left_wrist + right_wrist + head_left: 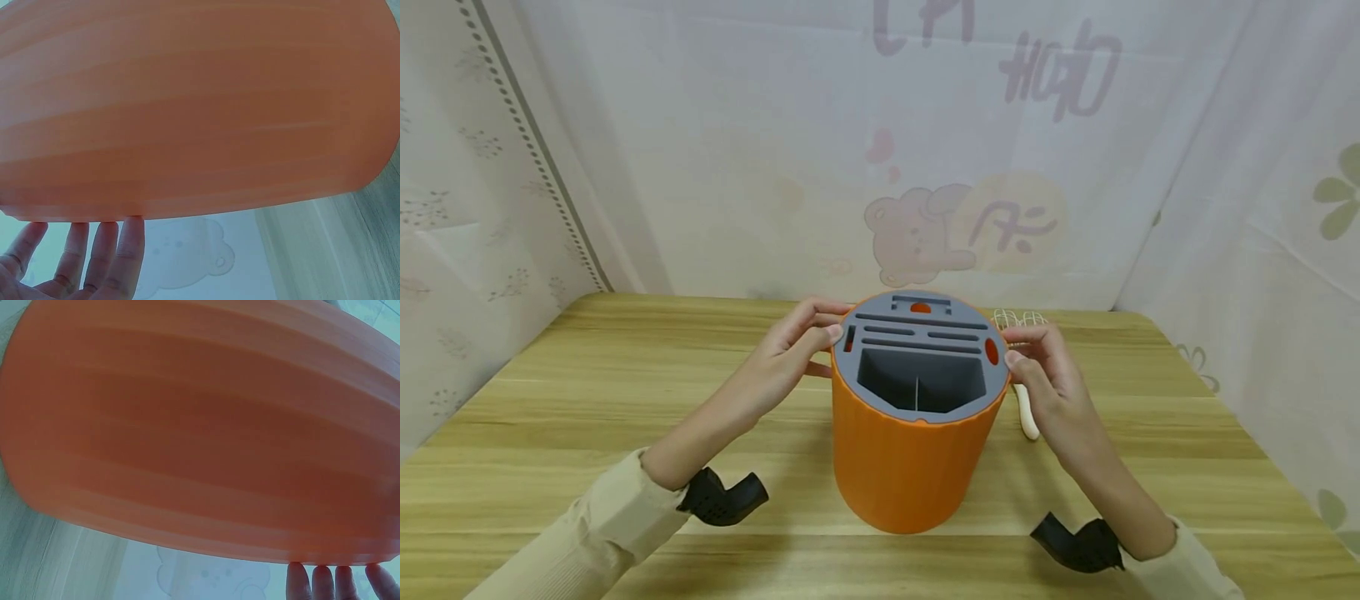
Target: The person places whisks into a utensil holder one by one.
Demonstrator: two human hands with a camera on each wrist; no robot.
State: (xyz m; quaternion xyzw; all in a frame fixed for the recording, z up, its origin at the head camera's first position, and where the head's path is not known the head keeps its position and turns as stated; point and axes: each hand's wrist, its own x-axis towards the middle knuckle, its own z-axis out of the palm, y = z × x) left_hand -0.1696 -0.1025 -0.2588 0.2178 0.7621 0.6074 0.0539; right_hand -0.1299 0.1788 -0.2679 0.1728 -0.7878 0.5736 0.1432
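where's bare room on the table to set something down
Bare table lies between the left hand and left cloth, and between the right hand and right cloth. The middle is crowded: orange bucket, both hands, pale-handled utensil.

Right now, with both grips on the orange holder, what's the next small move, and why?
Probably settle the orange holder before releasing: left grip and right grip hold its opposite sides, and whether it sits flat on the table is unclear.

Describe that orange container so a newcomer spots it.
Start at the wood-grain table. Between the left hand and right hand, both at its rim, is the round orange container. Its slotted grey top sets it apart from the pale-handled wire utensil behind the right hand.
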